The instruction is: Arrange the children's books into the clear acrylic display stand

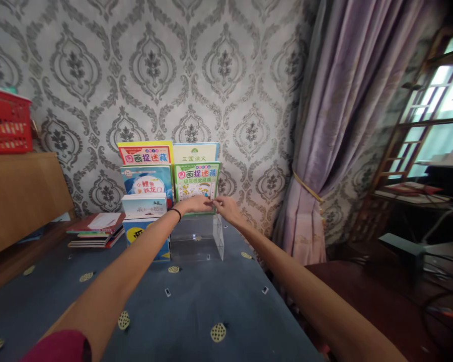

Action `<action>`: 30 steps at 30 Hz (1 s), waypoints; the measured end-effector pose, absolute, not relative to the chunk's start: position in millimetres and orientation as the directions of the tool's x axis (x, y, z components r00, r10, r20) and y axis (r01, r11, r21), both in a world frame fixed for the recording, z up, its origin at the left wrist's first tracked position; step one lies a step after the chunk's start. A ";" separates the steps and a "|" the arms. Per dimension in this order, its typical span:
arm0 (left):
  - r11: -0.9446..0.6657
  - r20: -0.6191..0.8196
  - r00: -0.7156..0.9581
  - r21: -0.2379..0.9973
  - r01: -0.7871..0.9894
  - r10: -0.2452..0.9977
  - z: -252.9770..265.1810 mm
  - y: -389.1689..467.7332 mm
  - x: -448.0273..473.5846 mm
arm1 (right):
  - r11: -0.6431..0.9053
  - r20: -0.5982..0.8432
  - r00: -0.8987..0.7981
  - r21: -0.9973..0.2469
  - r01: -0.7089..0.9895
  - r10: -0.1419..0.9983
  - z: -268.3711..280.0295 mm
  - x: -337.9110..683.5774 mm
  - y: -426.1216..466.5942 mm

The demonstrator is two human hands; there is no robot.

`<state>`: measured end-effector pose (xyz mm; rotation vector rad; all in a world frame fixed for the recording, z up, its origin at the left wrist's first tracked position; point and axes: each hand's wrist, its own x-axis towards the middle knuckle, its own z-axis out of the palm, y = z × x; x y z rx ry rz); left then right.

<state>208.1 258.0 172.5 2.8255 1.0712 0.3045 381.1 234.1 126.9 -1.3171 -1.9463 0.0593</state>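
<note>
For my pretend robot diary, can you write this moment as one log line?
left hand, right hand: close together, at green book | clear stand: holding other books

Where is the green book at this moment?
In the head view, the green book stands left of centre, in the right column of the clear rack, in front of the pale book, left hand and right hand near its bottom.
</note>
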 end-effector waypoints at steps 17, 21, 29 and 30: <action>-0.749 0.290 0.700 0.100 0.655 0.652 174.1 234.6 187.4 | 0.462 0.588 -0.129 -0.461 0.758 0.798 126.6 378.8 230.2; -0.744 0.335 0.688 0.063 0.665 0.644 169.9 226.7 184.6 | 0.463 0.591 -0.123 -0.466 0.754 0.797 128.0 377.5 228.7; -0.756 0.357 0.704 0.009 0.655 0.614 170.9 215.3 179.0 | 0.467 0.586 -0.114 -0.497 0.731 0.802 130.9 376.5 225.1; -0.757 0.358 0.706 0.006 0.653 0.612 171.2 213.7 178.1 | 0.467 0.584 -0.114 -0.502 0.728 0.804 131.4 376.5 223.8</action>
